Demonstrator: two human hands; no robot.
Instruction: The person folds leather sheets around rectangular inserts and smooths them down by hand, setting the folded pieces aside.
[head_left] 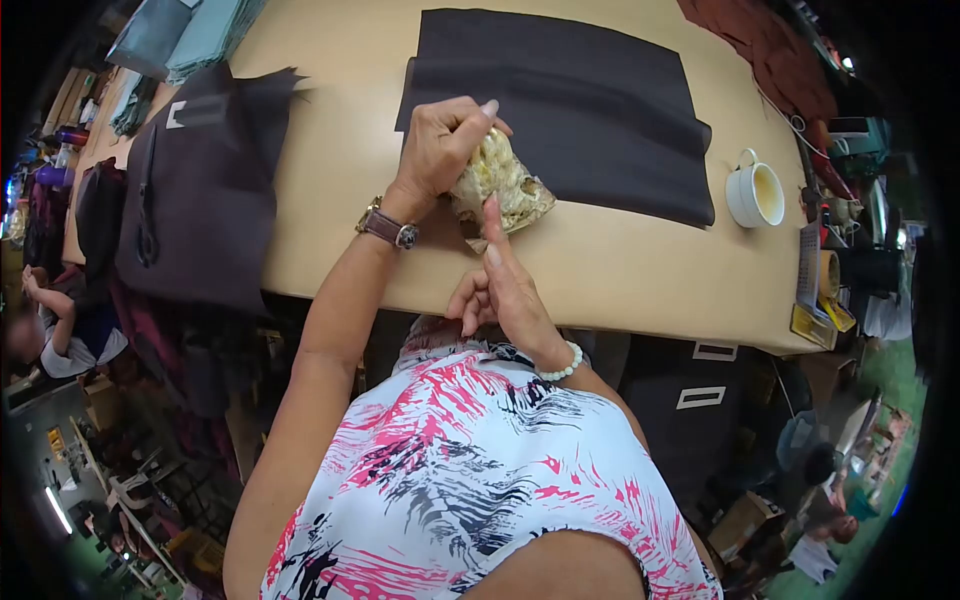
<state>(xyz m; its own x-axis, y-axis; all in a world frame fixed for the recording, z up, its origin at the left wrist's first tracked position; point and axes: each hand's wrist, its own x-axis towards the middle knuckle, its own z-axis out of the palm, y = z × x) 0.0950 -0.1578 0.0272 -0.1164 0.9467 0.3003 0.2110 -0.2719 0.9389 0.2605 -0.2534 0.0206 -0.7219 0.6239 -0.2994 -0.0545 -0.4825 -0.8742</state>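
My left hand [440,145], with a watch on its wrist, is closed around the upper end of a crumpled, glossy pale-yellow lump [505,190] with brown patches. What the lump is made of, I cannot tell. Against its lower side rests the outstretched index finger of my right hand [508,295]. That hand wears a beaded bracelet and holds nothing; its other fingers are loosely bent. Just beyond both hands, dark sheets of material [570,110] lie stacked on the tan table [640,275].
At the right stands a white mug [745,195] with yellowish contents. More dark material [205,200] hangs over the table's left front edge, with black-handled scissors [147,225] on it. Reddish-brown cloth [755,50] lies far right. Other people are visible at both sides.
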